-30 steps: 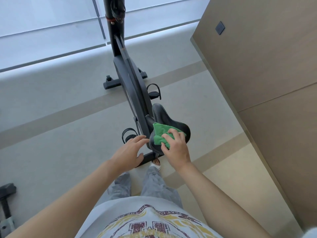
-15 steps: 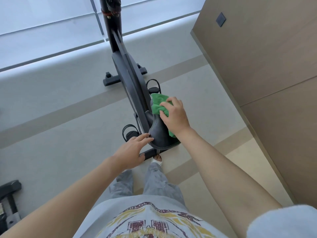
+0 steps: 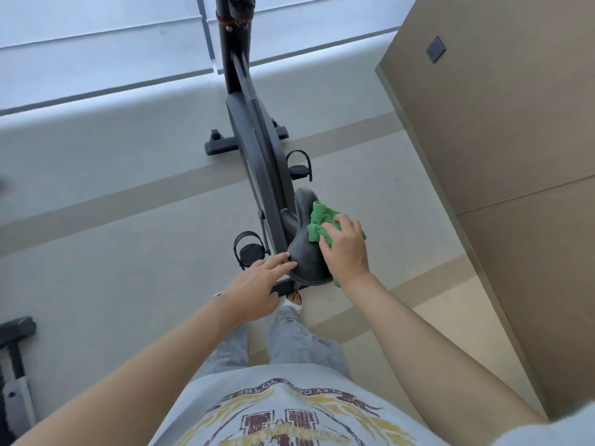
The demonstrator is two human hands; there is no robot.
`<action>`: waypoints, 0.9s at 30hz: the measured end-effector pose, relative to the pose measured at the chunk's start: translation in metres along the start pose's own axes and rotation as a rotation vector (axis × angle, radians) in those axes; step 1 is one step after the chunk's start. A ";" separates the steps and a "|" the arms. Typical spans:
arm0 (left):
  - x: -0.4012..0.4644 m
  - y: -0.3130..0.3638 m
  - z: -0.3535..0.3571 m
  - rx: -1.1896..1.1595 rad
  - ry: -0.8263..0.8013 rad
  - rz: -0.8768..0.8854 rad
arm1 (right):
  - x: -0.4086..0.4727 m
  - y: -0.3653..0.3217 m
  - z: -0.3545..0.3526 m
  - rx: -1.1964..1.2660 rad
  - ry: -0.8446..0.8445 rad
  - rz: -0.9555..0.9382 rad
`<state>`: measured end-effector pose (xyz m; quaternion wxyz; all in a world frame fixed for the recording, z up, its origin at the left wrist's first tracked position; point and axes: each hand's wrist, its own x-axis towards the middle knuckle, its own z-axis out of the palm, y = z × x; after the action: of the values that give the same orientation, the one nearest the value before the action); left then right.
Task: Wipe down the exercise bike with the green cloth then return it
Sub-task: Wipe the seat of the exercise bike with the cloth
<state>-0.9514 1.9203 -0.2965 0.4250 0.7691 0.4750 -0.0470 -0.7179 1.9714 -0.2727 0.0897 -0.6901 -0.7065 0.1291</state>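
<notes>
A black exercise bike (image 3: pixel 257 149) stands on the floor ahead of me, seen from above. Its black saddle (image 3: pixel 306 252) is nearest to me. My right hand (image 3: pixel 344 249) presses a crumpled green cloth (image 3: pixel 320 222) against the right side of the saddle; part of the cloth shows below my wrist too. My left hand (image 3: pixel 257 288) holds nothing, with its fingers spread and the fingertips touching the saddle's left rear edge. The handlebar post (image 3: pixel 233 43) rises at the top of the view.
A tan panelled wall (image 3: pixel 499 156) runs close along the right. Pedals with straps (image 3: pixel 299 165) stick out on both sides of the bike. Dark equipment (image 3: pixel 14 355) sits at the lower left edge. My legs and a sandal (image 3: pixel 294 300) are just behind the bike's rear foot.
My right hand slid the cloth forward to the saddle's nose, then back toward the middle right of the saddle. My left hand stayed at the saddle's rear edge.
</notes>
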 end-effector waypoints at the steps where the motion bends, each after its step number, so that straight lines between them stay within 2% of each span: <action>1: 0.000 0.001 0.000 -0.005 0.000 -0.006 | 0.014 -0.005 0.001 0.005 -0.005 0.001; 7: -0.001 0.005 -0.001 0.004 -0.009 -0.021 | 0.070 -0.019 0.008 0.032 -0.021 -0.039; 17: 0.000 0.006 -0.008 0.013 -0.022 -0.011 | -0.051 0.022 -0.003 0.003 -0.006 -0.077; 27: 0.000 0.005 -0.007 0.017 -0.024 -0.007 | 0.046 -0.015 0.006 0.004 0.013 -0.049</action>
<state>-0.9503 1.9245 -0.2888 0.4238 0.7705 0.4722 -0.0618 -0.7358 2.0165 -0.2763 0.0989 -0.6731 -0.7223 0.1240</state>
